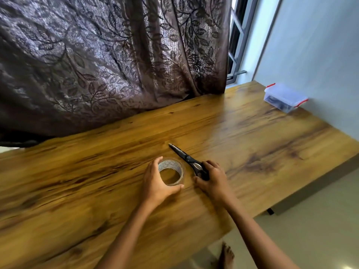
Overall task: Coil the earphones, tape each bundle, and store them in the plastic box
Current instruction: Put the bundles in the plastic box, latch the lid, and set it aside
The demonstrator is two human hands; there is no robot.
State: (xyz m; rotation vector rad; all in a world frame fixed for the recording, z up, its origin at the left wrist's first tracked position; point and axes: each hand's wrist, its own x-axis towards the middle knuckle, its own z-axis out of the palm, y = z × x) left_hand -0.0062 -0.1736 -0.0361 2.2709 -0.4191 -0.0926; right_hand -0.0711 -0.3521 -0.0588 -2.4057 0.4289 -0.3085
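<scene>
Two hands on the table, one object apiece. The left hand (157, 183) is wrapped round the one roll of clear packing tape (181, 170), which lies flat on the brown wood-grain table (252, 136). The thumb curls along the near rim and the fingers curve over the far left side, gripping the ring between them. Just beside it, the right hand (212, 179) grips the one pair of black-handled scissors (186, 157). Its fingers are curled tight over the handles, though I cannot tell whether any finger goes through a loop. The blades are closed and lie on the wood, tip pointing away and to the left. Tape and scissors sit close together, near the front middle of the table.

Well apart from both, at the far right corner by the pale wall (320, 45), sits the one clear plastic box (283, 97). Its lid is on and two red latches (271, 85) are visible, one at each end. Dark shapes show through its side, too small to tell what they are.

Behind the table hangs one dark brown leaf-patterned curtain (97, 61), with its hem resting on the far edge. A strip of window frame (238, 47) shows to its right. Down at the bottom, one bare foot (226, 256) stands on the pale floor (310, 220).
</scene>
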